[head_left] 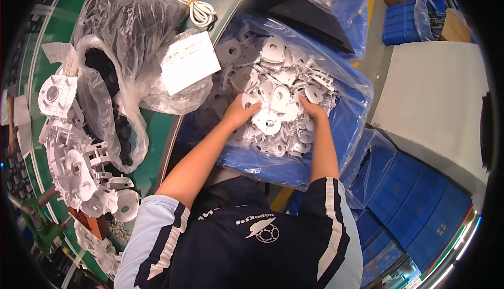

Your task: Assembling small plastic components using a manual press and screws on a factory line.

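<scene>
1. Head view: I see the left hand and the right hand apart from each other, on opposite sides of the white plastic parts heaped in the blue crate. The left thumb lies by a holed part, but the other fingers are hidden, so I cannot tell whether that hand clamps anything. The right fingers reach the heap's right side; their grip I cannot tell either.

2. Tangling looks to me like the likeliest trouble. The parts lie at every angle, overlapping one another, so lifting one could drag up its neighbours or leave it jammed.

3. Breakage comes next in my judgement: the slender frames at the heap's upper right could bend or crack if squeezed or pulled sideways.

4. A slide is possible, since the heap seems loose. Digging into one side could bring parts down over the fingers, scuffing their faces.

5. Snagging worries me too. The clear liner spreads around the heap, and a hooked fold could come up with a handful.

6. Knocks could come from the left forearm, which passes near the edge of the desk. A wide swing might catch the paper sheet lying on the clear bag.
</scene>
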A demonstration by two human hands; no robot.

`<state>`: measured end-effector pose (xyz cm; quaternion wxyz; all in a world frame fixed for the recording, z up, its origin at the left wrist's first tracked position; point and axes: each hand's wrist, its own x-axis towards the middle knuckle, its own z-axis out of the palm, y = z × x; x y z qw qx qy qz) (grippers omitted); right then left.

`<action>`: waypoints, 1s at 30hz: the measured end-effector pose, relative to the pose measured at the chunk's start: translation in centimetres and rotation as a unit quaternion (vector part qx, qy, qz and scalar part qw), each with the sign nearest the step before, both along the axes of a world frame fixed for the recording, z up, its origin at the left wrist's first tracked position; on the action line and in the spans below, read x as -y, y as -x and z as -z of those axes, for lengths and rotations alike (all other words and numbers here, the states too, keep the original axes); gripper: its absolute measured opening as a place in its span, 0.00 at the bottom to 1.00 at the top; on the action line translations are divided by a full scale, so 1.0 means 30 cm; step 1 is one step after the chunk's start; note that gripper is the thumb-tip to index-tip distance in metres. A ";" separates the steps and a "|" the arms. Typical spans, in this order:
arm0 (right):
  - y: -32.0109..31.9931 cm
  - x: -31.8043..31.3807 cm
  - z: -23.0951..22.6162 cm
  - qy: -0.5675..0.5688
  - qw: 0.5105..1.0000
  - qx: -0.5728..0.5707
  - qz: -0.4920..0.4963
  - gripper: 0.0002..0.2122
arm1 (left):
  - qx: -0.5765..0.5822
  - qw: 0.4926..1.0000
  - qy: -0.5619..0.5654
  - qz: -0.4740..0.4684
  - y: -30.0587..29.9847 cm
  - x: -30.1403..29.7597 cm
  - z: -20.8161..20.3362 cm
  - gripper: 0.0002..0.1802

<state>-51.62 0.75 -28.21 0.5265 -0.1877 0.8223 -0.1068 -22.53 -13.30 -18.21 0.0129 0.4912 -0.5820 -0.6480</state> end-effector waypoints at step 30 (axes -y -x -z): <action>-0.179 -0.040 -0.212 -0.056 0.965 0.170 0.193 0.46 | 0.098 0.994 0.039 0.040 0.034 -0.015 -0.041 0.58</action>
